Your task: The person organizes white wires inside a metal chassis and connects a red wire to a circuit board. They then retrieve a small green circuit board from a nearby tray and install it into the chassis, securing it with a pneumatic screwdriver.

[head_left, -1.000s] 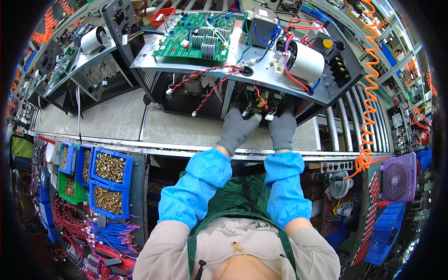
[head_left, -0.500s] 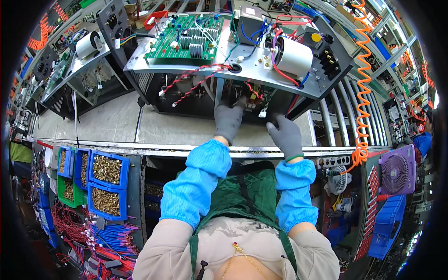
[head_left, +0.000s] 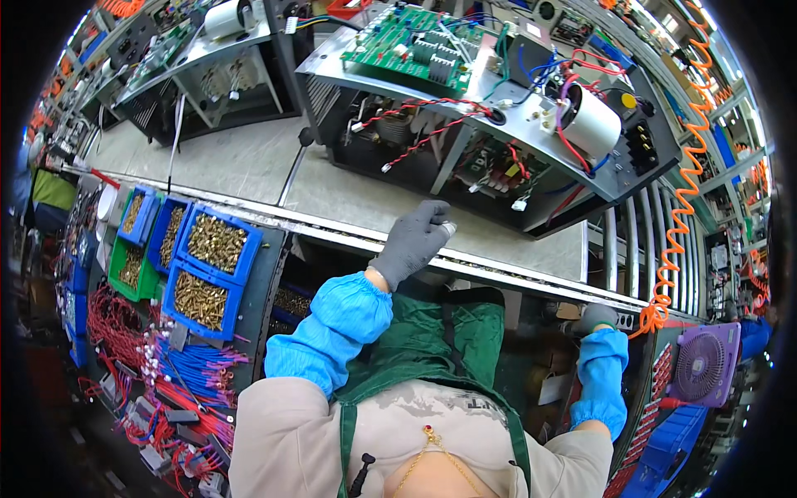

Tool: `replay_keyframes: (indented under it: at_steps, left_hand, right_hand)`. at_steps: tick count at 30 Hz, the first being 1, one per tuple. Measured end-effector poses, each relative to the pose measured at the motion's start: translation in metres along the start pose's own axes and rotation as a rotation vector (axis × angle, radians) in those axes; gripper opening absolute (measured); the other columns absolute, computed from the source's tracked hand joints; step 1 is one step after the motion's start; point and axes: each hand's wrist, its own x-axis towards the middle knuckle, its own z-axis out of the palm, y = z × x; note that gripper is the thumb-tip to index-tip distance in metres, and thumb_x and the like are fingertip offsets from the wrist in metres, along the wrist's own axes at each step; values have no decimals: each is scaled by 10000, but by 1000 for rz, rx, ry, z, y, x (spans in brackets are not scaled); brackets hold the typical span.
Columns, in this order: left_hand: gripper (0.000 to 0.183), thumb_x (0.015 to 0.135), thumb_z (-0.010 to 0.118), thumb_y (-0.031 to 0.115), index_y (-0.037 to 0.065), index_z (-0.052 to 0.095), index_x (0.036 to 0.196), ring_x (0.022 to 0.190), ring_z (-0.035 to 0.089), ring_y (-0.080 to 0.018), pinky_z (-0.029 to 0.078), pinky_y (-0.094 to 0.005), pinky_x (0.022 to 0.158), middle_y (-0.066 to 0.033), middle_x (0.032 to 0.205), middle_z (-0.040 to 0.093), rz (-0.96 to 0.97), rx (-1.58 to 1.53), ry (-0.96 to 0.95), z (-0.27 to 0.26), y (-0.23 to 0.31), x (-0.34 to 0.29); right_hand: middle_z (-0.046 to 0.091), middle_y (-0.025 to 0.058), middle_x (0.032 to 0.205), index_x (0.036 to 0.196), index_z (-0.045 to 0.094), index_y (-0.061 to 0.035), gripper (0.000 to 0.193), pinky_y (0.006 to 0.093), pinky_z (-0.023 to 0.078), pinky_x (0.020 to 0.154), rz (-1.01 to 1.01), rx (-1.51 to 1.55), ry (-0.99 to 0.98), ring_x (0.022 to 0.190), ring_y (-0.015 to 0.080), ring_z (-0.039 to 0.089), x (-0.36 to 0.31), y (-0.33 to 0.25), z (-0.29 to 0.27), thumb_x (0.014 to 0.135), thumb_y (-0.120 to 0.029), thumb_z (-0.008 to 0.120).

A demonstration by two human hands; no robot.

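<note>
My left hand point(head_left: 413, 242), in a grey glove, hovers over the front edge of the metal bench. Its fingers are bent and drawn together; a small pale spot shows at the tips, too small to name. Beyond it stands an opened dark equipment chassis point(head_left: 448, 162). On its top plate sit a green circuit board point(head_left: 411, 51) and a white cylinder point(head_left: 591, 120). Twisted red wires point(head_left: 427, 141) with white plugs hang down its front. My right hand point(head_left: 598, 317), also gloved, is down at the right below the bench edge, beside a dark object; its fingers are hidden.
Blue bins point(head_left: 199, 300) of brass fasteners and a green bin point(head_left: 131, 270) stand at the left, above bundles of coloured wires point(head_left: 195, 373). Steel rollers point(head_left: 647, 241) adjoin the bench on the right. An orange coiled hose point(head_left: 693, 174) hangs there, near a purple fan point(head_left: 704, 361).
Both hands have come out from the chassis front. My left hand has drawn back toward me, and my right has gone down to the right. The view has shifted.
</note>
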Motion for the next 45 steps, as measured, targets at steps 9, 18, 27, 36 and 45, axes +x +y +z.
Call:
replay_keyframes:
  at_steps: [9,18,27,36,45]
  left_hand:
    - [419,856,617,255,23,541,1197,922,631,-228,491,-325,831,-144,1023,644,42,131,-317,11,-8,-24]
    - [406,834,617,305,55,564,1150,941,614,-313,484,-393,833,-165,1011,627,353,282,-498,48,0,-43]
    - [412,799,617,294,40,570,1120,947,607,-341,482,-422,832,-180,1008,625,350,550,-343,-91,-2,-57]
    - [370,808,547,357,39,674,949,901,644,-304,478,-419,807,-216,954,657,-420,838,1162,-441,-22,-199]
    - [548,807,504,518,84,636,1115,1116,550,-379,442,-428,944,-244,1217,554,-934,1114,404,-532,-118,-204]
  right_hand:
    - [629,193,1108,1169,602,-29,721,387,485,891,-54,118,-163,1056,336,590,30,51,45,588,-408,800]
    - [581,128,730,1043,558,13,478,375,448,624,-439,957,213,695,261,586,-126,13,-29,647,-148,772]
    - [566,107,817,1108,472,-41,445,358,489,607,-535,1195,297,684,238,584,-74,-122,24,739,-143,699]
    - [542,55,787,1158,454,-66,583,244,485,438,-652,1765,-112,558,120,544,-45,-149,16,732,-379,700]
    - [487,-25,911,1236,499,-51,577,240,414,649,-603,1803,26,788,83,444,-54,-161,28,732,-267,681]
